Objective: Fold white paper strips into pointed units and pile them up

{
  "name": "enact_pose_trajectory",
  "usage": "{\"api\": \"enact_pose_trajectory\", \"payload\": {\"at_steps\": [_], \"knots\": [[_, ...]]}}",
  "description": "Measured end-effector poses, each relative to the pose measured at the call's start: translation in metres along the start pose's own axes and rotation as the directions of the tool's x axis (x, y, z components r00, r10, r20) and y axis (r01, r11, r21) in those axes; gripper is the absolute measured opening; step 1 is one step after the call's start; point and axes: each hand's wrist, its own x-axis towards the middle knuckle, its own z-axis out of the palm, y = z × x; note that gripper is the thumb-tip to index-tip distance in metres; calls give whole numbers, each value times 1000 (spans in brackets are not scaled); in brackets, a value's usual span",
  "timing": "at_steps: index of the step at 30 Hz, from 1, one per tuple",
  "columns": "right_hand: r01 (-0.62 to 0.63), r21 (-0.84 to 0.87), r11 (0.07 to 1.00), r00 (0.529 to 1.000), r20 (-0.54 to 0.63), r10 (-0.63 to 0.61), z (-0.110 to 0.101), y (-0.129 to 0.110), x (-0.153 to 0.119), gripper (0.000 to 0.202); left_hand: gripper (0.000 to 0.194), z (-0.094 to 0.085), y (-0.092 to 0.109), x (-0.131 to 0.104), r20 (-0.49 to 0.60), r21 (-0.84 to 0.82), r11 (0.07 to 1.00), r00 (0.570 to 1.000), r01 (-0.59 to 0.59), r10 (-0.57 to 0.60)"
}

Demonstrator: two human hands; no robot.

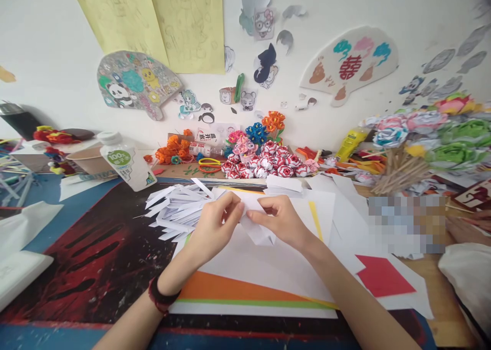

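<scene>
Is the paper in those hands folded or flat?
Folded, at least partly: the white paper shows angled, overlapping edges at its lower end.

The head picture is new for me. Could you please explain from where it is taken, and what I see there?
No machine works here: a person uses a bare left hand and right hand. The camera is worn on the head and looks forward and down past the arms. Both hands pinch one piece of folded white paper. Beneath lies a large white sheet, with an orange sheet showing at its near edge. White paper strips lie left, red paper right. Red-and-white flowers sit near the wall.
</scene>
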Motion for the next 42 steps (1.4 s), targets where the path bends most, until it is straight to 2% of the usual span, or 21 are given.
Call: {"api": "enact_pose_trajectory", "payload": {"at_steps": [6,10,15,26,31,42], "knots": [[-88,44,995,994,70,84,-2,1,1,43,23,0,1,-3,-1,1,1000,1000,7,-7],[-102,23,994,993,66,101,-2,2,1,42,23,-2,3,-3,20,-2,1000,1000,10,-10],[-76,50,996,995,76,72,-1,1,0,45,24,0,4,-2,34,-44,999,999,31,-30],[42,14,999,999,-13,-42,2,-3,-1,46,28,4,0,-1,11,-135,989,998,59,-58],[54,-3,999,998,-41,-55,4,-2,-1,47,25,8,-2,0,-28,-152,985,996,81,-86],[52,20,998,997,-56,-51,5,-2,-1,49,20,8,0,1,-17,-119,987,994,108,-111]]}}
